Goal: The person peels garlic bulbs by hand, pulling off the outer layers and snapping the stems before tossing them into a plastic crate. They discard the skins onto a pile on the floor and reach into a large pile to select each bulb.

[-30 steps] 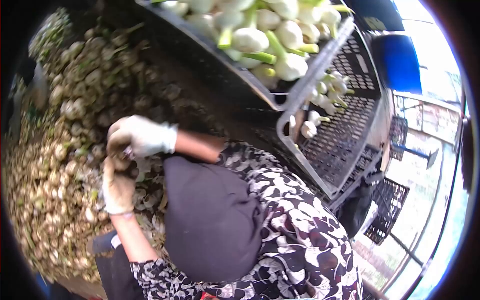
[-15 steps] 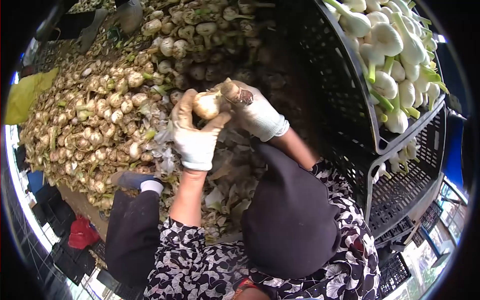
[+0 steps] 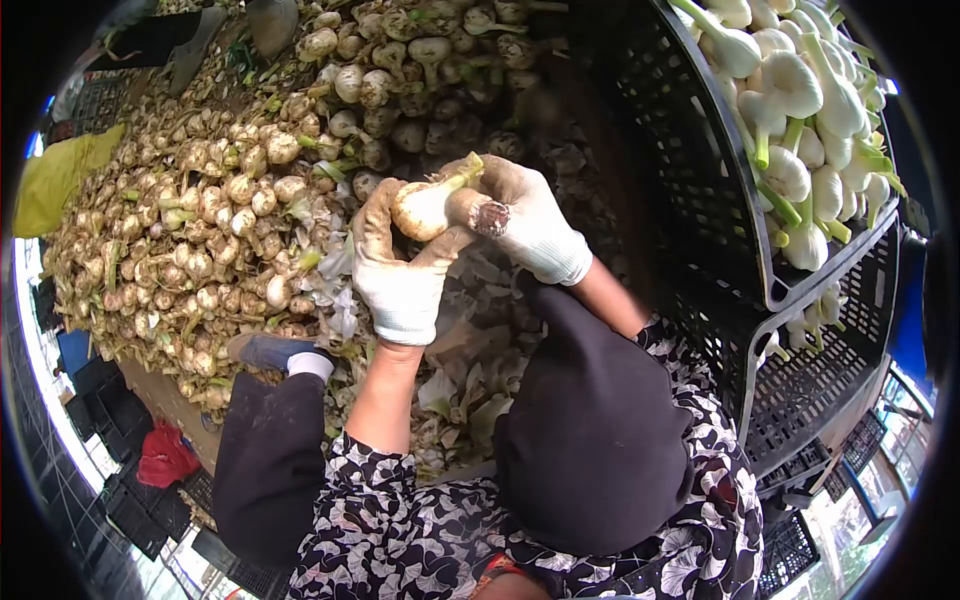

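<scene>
My left hand (image 3: 400, 270), in a white glove with soiled fingers, is closed round a garlic bulb (image 3: 422, 211). The bulb's pale stem (image 3: 465, 174) points up and to the right, towards my other hand. My right hand (image 3: 530, 215), gloved the same way, is closed round a short brown round handle (image 3: 487, 214) with a dark, rough end. The rest of that tool is hidden by the hand and the bulb. Both hands are close together above loose garlic skins (image 3: 455, 385).
A large heap of unpeeled garlic (image 3: 200, 240) spreads to the left. Stacked black crates (image 3: 690, 110) stand on the right, with clean white garlic (image 3: 790, 90) in the top one. A dark cloth-covered knee (image 3: 600, 430) is below my hands. A red bag (image 3: 166, 455) lies lower left.
The garlic bulb has turned, and its stem now shows beside my right fingers. Both hands sit slightly lower and further right in the view, which has itself shifted a little.
</scene>
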A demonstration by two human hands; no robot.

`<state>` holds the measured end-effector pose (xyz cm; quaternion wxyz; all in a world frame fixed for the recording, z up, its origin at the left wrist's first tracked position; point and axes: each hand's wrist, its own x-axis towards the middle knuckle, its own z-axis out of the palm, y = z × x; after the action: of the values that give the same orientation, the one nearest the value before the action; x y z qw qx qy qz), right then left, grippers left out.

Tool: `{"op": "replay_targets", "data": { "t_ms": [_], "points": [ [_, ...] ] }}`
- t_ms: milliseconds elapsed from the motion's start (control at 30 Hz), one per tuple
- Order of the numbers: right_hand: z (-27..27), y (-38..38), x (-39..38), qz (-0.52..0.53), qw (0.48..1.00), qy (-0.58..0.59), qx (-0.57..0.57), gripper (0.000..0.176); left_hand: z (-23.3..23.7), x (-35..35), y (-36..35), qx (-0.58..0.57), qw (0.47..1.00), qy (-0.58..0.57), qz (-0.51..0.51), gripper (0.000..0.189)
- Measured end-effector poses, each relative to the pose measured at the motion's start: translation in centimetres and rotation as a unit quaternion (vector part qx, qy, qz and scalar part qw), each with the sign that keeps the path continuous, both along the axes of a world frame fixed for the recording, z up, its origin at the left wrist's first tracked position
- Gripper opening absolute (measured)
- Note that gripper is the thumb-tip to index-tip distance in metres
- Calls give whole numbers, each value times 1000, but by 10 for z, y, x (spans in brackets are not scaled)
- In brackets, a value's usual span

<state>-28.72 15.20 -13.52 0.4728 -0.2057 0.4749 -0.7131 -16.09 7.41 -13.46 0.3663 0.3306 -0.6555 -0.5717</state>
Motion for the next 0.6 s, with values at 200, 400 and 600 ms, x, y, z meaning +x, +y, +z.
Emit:
{"op": "replay_targets", "data": {
  "t_ms": [200, 400, 600],
  "points": [
    [-13, 5, -2, 7, 999, 32, -29, 22, 17, 6, -19, 397, 910, 13, -122, 52],
    [-28, 2, -1, 27, 994, 104, -31, 27, 0, -7, -3, 165, 984, -63, 5, 46],
    [-6, 13, -10, 63, 992, -112, 5, 18, 16, 17, -39, 350, 919, -12, -179, 46]
  ]
}}
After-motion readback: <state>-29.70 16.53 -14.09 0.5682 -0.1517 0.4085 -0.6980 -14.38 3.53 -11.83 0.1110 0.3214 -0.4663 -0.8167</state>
